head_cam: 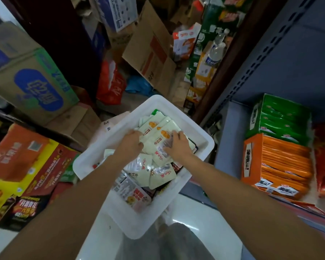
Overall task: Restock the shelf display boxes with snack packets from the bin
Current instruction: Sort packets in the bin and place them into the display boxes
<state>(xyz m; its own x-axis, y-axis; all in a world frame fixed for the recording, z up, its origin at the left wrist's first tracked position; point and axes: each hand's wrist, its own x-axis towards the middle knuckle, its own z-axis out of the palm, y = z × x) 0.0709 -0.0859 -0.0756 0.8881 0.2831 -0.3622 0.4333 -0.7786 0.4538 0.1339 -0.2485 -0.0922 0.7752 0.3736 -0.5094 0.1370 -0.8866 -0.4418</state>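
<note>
Fingers [137, 132] of left hand [130, 145] curled down onto the left edge of a fanned stack of cream snack packets [158, 134], seemingly pinching it, grip partly hidden. Fingers [174, 136] of right hand [177, 147] spread and bent over the stack's right edge, pressing on top, thumb out of sight, so hold cannot be told for sure. Stack lying between both hands, near the far corner of the white bin [204, 139]. Both forearms reaching forward and down, converging over the bin's middle, wrists roughly level.

Blue-grey shelf [231, 139] at right, carrying a green display box [281, 121] toward the back edge and an orange display box [276, 166] just in front, touching it, both filled with upright packets. Bin beside the shelf's left edge. More loose packets [154, 175] piled in the bin's middle and near corner. Cardboard cartons [26, 72] stacked at left and beyond.
</note>
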